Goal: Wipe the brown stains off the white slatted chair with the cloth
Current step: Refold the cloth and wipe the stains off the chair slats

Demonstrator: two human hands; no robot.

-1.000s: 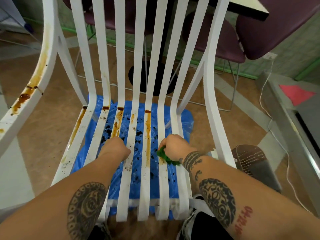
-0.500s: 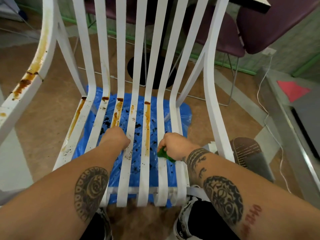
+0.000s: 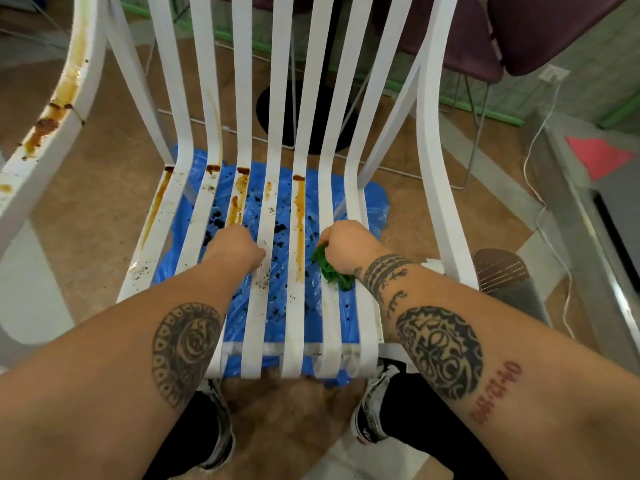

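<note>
A green cloth (image 3: 330, 270) is bunched in the right grip (image 3: 346, 244), whose fingers are curled round it. It is pressed onto the slats at the right side of the chair (image 3: 429, 150) seat. The left grip (image 3: 235, 247) is laid knuckles up on a slat left of the middle. Its fingers are tucked out of view, so whether the slat is clasped cannot be told. Brown stains (image 3: 299, 220) are seen along the slats between and beyond both grips, and on the left armrest (image 3: 65, 95). A blue sheet (image 3: 277, 306), speckled dark, is spread on the floor under the seat.
</note>
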